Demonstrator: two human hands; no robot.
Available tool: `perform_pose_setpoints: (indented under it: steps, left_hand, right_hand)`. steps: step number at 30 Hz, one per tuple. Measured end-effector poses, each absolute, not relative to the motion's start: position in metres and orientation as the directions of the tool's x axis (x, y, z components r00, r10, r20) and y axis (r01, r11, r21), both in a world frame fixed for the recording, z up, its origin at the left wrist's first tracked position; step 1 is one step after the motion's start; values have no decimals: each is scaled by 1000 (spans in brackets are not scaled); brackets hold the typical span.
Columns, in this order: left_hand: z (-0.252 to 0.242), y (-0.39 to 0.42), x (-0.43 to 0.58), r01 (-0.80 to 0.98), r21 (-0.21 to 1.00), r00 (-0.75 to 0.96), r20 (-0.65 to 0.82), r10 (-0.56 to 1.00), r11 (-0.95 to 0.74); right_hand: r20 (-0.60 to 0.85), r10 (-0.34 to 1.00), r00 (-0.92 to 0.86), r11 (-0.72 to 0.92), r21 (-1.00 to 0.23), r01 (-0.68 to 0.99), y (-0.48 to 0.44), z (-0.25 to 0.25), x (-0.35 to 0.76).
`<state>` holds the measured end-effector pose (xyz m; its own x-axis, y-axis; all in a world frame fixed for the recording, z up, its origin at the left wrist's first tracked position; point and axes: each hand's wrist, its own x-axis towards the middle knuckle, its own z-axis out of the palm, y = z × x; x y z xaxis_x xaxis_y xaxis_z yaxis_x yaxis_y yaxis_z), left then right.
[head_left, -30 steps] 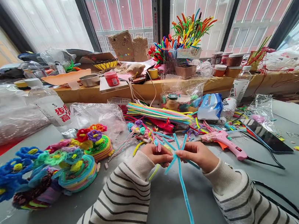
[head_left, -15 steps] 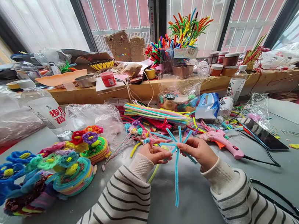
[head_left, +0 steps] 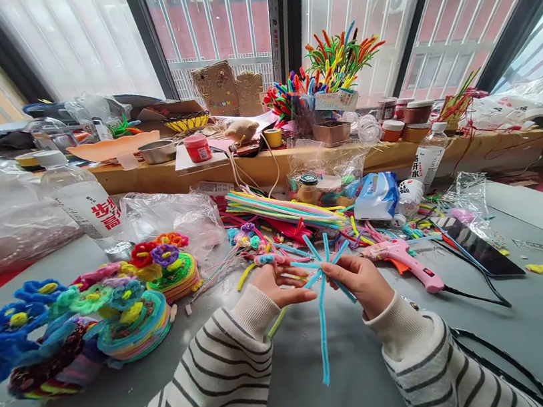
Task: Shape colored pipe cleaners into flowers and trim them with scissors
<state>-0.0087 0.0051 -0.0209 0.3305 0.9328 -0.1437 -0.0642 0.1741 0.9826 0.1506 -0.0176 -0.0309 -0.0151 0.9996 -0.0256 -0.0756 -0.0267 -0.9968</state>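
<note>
Both my hands meet over the grey table [head_left: 329, 397] at a bundle of light blue pipe cleaners [head_left: 324, 331]. My left hand [head_left: 283, 286] pinches the crossing point from the left, fingers closed on the stems. My right hand [head_left: 360, 278] grips the same spot from the right. Several short blue ends fan upward above my fingers, and one long stem hangs down toward me. Striped sleeves cover both forearms.
Piles of finished pipe-cleaner flowers [head_left: 130, 311] lie at the left. A pink glue gun [head_left: 405, 255] with its black cord lies right of my hands. Loose coloured stems [head_left: 282, 208], plastic bags, a water bottle [head_left: 82, 200] and a cluttered wooden sill [head_left: 265, 157] fill the back.
The long hanging stem has swung from straight down to slightly left. My hands have shifted a little away from me, still holding the blue bundle at its crossing.
</note>
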Motion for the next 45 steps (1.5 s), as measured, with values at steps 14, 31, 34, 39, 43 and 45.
perform_pose_setpoints:
  steps: [14, 31, 34, 39, 43, 45]
  left_hand:
    - [-15, 8, -10, -64, 981, 280, -158, 947, 182]
    - [-9, 1, -7, -134, 923, 274, -316, 908, 362]
    - [-8, 2, -8, -177, 896, 270, -354, 895, 408]
    - [-8, 1, -7, -200, 858, 290, -410, 865, 474]
    - [-7, -1, -6, -213, 839, 297, -432, 851, 500]
    - [-6, -2, -5, -213, 833, 301, -441, 845, 511]
  right_hand:
    - [-91, 950, -298, -78, -995, 56, -19, -25, 154]
    - [2, 977, -213, -12, -998, -63, -21, -19, 157]
    - [60, 978, -200, 34, -991, -131, -22, -19, 161]
    - [221, 958, -180, 204, -973, -110, -22, -22, 161]
    - [297, 924, -243, 259, -950, -175, -23, -25, 156]
    - [268, 927, -262, 216, -953, -211, -23, -27, 153]
